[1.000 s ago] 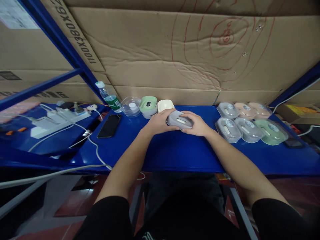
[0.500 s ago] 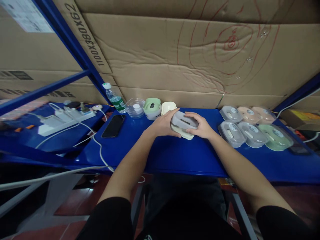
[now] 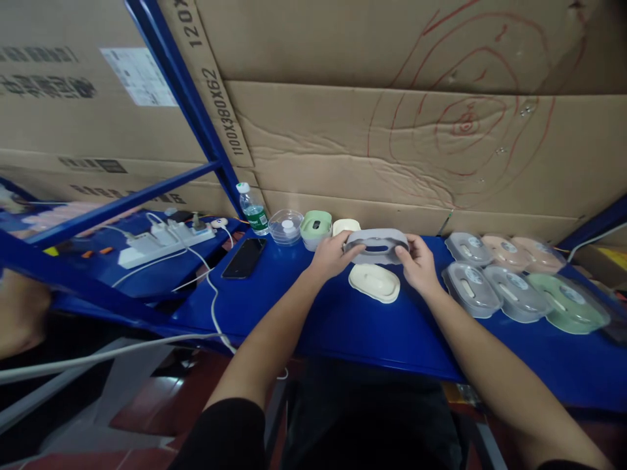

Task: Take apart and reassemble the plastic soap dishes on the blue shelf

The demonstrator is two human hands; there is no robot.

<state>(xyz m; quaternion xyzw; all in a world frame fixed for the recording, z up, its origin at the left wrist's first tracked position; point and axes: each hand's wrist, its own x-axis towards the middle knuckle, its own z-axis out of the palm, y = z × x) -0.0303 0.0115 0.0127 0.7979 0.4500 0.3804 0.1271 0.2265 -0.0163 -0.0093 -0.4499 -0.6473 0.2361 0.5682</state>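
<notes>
A grey plastic cover with an oval slot [image 3: 377, 236] is held up and tilted between my two hands. My left hand [image 3: 334, 256] grips its left end, thumb on the near side. At its right end my right hand [image 3: 418, 262] pinches the edge between thumb and fingers. Below it, apart from it, a cream oval dish-shaped part [image 3: 375, 283] lies on the blue table [image 3: 304, 313]. Just behind my left hand sit a cream part [image 3: 345, 226] and a green-topped box [image 3: 316, 225].
Grey boxes [image 3: 471, 290], pink boxes [image 3: 507, 253] and a green box [image 3: 568, 303] with clear lids stand on the right. A clear container [image 3: 285, 226], a bottle [image 3: 253, 212] and a phone [image 3: 243, 257] are at left. Beyond the frame lies a power strip [image 3: 166, 243]; another person's blurred arm [image 3: 22, 310] shows.
The grey cover has been lifted off the cream part and tilted up, leaving the cream part on the table. The view has shifted, and another person's arm has appeared at far left.
</notes>
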